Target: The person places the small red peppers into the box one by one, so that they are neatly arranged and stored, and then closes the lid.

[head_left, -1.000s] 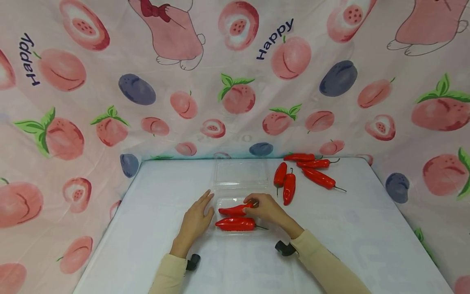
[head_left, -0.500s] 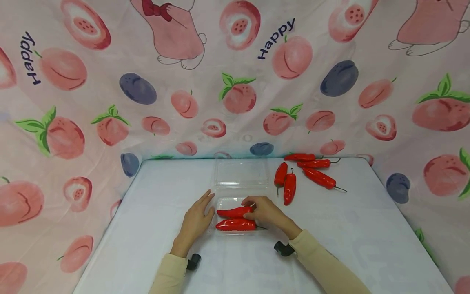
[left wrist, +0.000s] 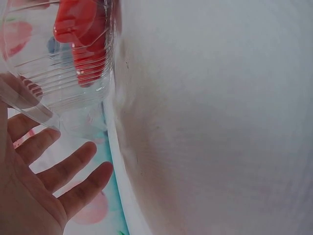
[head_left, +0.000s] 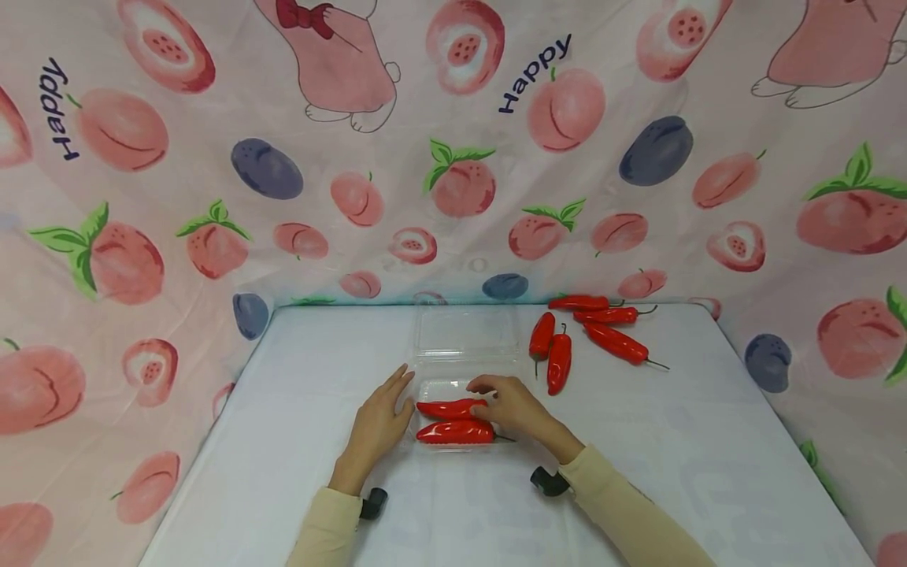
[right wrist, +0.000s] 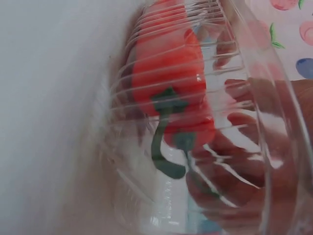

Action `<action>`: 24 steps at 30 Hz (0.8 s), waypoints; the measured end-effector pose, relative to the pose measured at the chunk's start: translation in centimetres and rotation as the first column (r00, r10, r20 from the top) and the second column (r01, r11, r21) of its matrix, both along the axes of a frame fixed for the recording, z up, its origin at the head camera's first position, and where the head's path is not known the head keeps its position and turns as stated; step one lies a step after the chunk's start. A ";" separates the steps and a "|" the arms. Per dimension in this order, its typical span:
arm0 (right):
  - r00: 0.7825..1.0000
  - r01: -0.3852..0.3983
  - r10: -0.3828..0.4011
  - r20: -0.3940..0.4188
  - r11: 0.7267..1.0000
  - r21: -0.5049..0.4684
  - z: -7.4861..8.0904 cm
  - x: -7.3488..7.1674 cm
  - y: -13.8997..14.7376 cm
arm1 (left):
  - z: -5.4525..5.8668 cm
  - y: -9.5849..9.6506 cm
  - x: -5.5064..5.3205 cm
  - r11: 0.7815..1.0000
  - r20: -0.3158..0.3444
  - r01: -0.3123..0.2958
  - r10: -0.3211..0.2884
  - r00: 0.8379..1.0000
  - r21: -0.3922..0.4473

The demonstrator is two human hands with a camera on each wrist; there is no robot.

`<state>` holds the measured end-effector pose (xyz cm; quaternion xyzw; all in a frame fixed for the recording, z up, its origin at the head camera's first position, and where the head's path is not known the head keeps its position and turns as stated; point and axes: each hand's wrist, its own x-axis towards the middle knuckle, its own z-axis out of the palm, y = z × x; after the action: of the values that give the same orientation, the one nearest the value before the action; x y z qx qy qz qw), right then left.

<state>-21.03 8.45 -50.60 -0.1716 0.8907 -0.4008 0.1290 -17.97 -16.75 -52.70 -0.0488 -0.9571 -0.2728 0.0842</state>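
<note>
Two red chili peppers lie side by side in the base of a clear plastic clamshell box [head_left: 453,450]. The near pepper [head_left: 455,432] has its green stem pointing right. My right hand [head_left: 520,408] reaches in from the right and holds the far pepper [head_left: 448,409] at its stem end, thumb over the near side. Through the box wall in the right wrist view, curled fingers [right wrist: 230,181] show beside the green stems. My left hand [head_left: 383,421] stands at the box's left side, fingers spread and nearly straight in the left wrist view, fingertips right at the box edge.
The box's clear lid [head_left: 466,332] is folded back behind the base. Two upright-lying peppers [head_left: 559,364] rest to its right, with several more peppers [head_left: 615,344] toward the back right. A fruit-print curtain [head_left: 453,220] rises behind the white table [head_left: 319,354].
The far pepper has come down and slightly left into the box, beside the near one. My right hand has shifted slightly with it; my left hand has stayed in place.
</note>
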 end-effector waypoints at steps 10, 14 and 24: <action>0.998 0.028 -0.032 -0.057 0.996 -0.080 1.0 0.5 1.2 | -0.2 0.0 -0.1 1.000 -0.009 -0.004 0.004 1.000 -0.007; 0.995 0.024 -0.033 -0.096 0.995 -0.096 1.8 0.6 1.6 | -0.3 0.0 -0.2 1.000 -0.005 -0.007 0.007 1.000 -0.011; 0.983 0.001 -0.028 -0.179 0.989 -0.148 3.9 1.4 2.8 | -0.3 0.1 -0.1 1.000 0.010 -0.013 0.013 1.000 -0.005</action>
<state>-19.58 11.24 -46.66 -0.2096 0.8679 -0.4491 0.0318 -18.08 -16.69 -53.03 -0.0413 -0.9586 -0.2700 0.0811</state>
